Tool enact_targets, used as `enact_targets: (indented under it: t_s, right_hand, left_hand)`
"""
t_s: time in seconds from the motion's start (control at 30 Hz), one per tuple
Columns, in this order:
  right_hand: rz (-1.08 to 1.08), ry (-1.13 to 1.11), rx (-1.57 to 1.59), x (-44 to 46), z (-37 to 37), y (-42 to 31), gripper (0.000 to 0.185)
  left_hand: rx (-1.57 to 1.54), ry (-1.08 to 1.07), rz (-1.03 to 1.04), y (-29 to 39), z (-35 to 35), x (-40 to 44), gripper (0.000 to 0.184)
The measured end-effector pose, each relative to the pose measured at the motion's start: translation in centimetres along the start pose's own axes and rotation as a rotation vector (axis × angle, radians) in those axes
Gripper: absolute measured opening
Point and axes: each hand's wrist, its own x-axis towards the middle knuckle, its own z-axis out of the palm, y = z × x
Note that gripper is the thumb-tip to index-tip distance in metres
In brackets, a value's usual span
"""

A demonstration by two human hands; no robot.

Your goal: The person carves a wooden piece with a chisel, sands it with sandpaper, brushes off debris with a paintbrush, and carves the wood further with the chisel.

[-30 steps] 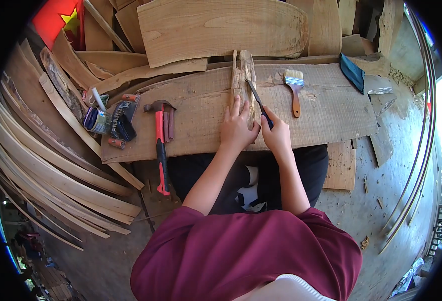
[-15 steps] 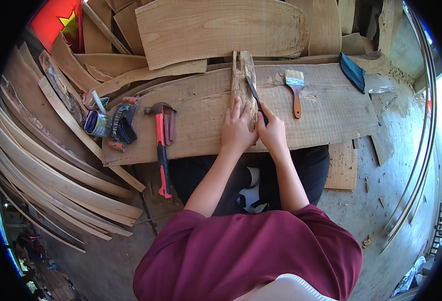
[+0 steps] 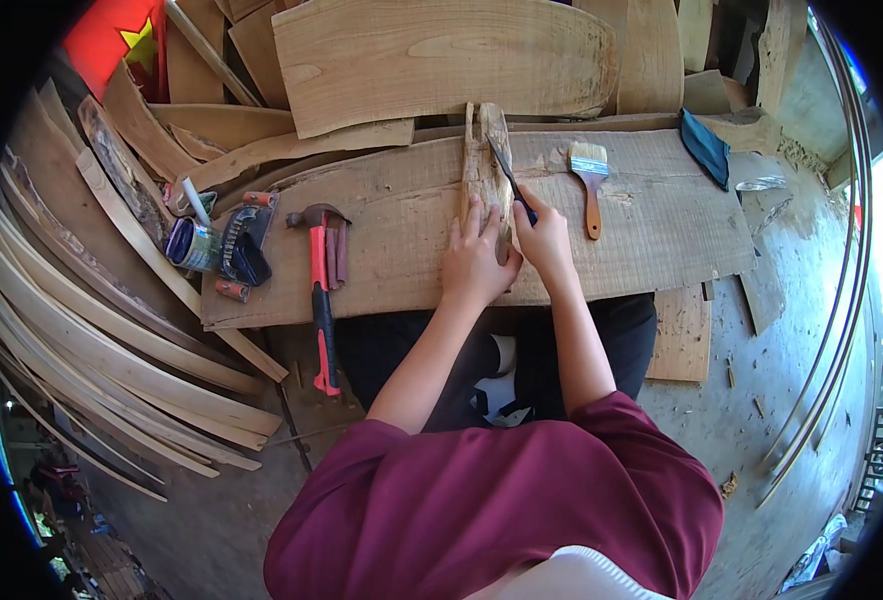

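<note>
A weathered, split piece of wood (image 3: 496, 125) lies lengthwise on a broad plank, its far end just past the plank's back edge. My left hand (image 3: 477, 258) lies over its near part, fingers stretched out along it and thumb spread to the right. My right hand (image 3: 544, 240) is closed around the handle of a narrow dark-bladed tool (image 3: 506, 167). Its blade slants to the far left across the old wood; whether it is a knife or a file I cannot make out. To the right rests a flat paintbrush (image 3: 590, 185) with a brown handle.
The plank (image 3: 651, 235) spans my lap. On its left are a red-and-black hammer (image 3: 319, 290), a wire-bristled brush-like tool (image 3: 246, 245) and a can (image 3: 193, 245). A teal cloth (image 3: 704, 150) lies far right. Curved wood strips (image 3: 111, 320) crowd the left; boards (image 3: 441, 65) stand behind.
My right hand and the dark-bladed tool have moved forward, away from my body, along the old wood. My left hand stays in nearly the same place.
</note>
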Motion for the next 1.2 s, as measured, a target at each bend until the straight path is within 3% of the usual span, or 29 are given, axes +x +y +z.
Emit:
enact_targets:
  t_s: [0.43,0.67,0.87,1.2]
  right_hand:
    - [0.127,-0.07,-0.038,-2.5,-1.1,-1.1,0.037]
    - [-0.006,-0.009,-0.013,-0.5,0.2,0.3,0.037]
    - [0.045,-0.04,-0.029,-3.7,-1.1,-0.3,0.038]
    - [0.015,-0.033,-0.122,0.7,1.0,-0.7,0.038]
  left_hand:
    - [-0.095,-0.057,-0.013,-0.1,-0.1,0.1,0.064]
    - [-0.034,0.02,0.011,-0.1,0.3,-0.1,0.061]
    - [-0.092,-0.063,-0.032,-0.2,0.3,0.0,0.064]
    - [-0.043,0.015,-0.005,0.2,0.1,-0.1,0.064]
